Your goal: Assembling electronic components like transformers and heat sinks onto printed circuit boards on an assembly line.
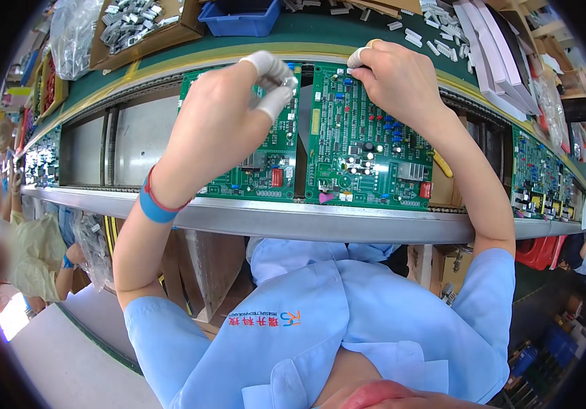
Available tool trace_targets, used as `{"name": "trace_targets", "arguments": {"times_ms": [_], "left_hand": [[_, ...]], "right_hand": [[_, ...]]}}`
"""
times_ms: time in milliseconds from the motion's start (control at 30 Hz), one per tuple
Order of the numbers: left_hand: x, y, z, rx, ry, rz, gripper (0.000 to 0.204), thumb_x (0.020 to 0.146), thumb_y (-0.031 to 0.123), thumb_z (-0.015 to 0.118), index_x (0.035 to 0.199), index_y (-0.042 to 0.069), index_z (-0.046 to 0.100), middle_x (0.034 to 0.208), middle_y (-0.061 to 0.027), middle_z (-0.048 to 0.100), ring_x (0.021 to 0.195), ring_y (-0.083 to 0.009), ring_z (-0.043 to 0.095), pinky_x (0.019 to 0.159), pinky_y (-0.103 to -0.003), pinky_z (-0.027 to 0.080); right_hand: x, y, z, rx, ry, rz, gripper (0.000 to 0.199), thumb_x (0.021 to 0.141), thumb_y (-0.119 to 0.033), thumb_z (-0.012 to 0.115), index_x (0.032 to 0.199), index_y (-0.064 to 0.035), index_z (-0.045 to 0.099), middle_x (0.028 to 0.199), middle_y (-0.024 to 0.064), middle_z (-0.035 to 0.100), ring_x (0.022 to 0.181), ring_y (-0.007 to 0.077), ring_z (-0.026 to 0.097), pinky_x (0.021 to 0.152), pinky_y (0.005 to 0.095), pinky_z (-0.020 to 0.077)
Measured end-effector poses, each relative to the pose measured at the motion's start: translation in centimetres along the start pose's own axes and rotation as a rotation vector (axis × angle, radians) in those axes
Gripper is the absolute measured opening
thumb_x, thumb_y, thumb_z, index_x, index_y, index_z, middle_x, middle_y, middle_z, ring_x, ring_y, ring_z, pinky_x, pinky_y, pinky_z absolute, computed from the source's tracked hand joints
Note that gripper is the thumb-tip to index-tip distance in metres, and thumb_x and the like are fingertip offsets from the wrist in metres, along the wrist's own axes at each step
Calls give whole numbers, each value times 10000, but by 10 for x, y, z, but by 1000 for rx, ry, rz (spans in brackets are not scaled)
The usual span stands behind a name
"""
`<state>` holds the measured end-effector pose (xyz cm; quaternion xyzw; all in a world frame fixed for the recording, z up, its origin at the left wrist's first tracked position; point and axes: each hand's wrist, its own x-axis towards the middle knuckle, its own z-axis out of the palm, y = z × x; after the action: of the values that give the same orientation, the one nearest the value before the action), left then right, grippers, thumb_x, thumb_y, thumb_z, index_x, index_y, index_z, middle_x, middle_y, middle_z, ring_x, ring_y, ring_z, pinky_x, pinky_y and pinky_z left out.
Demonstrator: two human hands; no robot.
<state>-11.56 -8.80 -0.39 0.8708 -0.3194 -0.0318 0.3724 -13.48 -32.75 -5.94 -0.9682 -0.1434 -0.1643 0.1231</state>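
Two green circuit boards lie side by side on the conveyor rails, in front of me. Over the upper part of the left circuit board [280,146] my left hand [221,112] is closed in a pinch, white finger cots on its thumb and fingers. A small pale thing seems to show at those fingertips, too small to name. My right hand [402,78] bends over the top of the right circuit board [347,129]. Its thumb and index finger, one in a white cot, pinch together at the board's far left corner; what they hold cannot be made out.
Beyond the rail stand a cardboard box [119,54] of grey parts and a blue bin [240,19]. Loose grey connectors [443,31] lie at the far right. More boards [542,170] sit along the line. A metal rail [293,221] runs before me. A co-worker [37,252] is at left.
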Motion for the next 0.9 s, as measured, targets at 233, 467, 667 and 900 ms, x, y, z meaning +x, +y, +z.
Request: {"name": "trace_targets", "arguments": {"times_ms": [233, 467, 667, 900], "left_hand": [[-27, 2, -1, -185, -46, -202, 142, 825, 129, 690, 862, -6, 663, 706, -120, 667, 509, -176, 593, 507, -314, 457], [-47, 18, 10, -97, -160, -252, 130, 853, 87, 677, 854, -38, 644, 643, -51, 634, 550, -39, 534, 487, -217, 410], [-59, 28, 23, 64, -202, -268, 166, 831, 119, 679, 811, -43, 653, 583, -127, 601, 481, -130, 534, 482, -286, 419], [-62, 31, 38, 219, -231, -251, 196, 833, 153, 649, 763, -30, 660, 579, -171, 585, 493, -283, 557, 505, -356, 434]], "right_hand": [[1, -1, 4, -92, 10, -83, 27, 766, -91, 631, 757, -84, 656, 746, 55, 616, 770, 229, 652, 609, 370, 519], [-6, 5, 11, -92, 102, -119, 24, 760, -101, 636, 758, -83, 652, 736, 52, 613, 756, 223, 651, 584, 376, 513], [-6, 8, 15, -136, 134, -156, 38, 773, -131, 656, 769, -95, 644, 734, 28, 598, 748, 212, 643, 589, 361, 512], [-5, -6, -1, -107, 94, -148, 7, 702, -54, 575, 698, -60, 573, 725, 100, 567, 738, 275, 620, 602, 386, 499]]}}
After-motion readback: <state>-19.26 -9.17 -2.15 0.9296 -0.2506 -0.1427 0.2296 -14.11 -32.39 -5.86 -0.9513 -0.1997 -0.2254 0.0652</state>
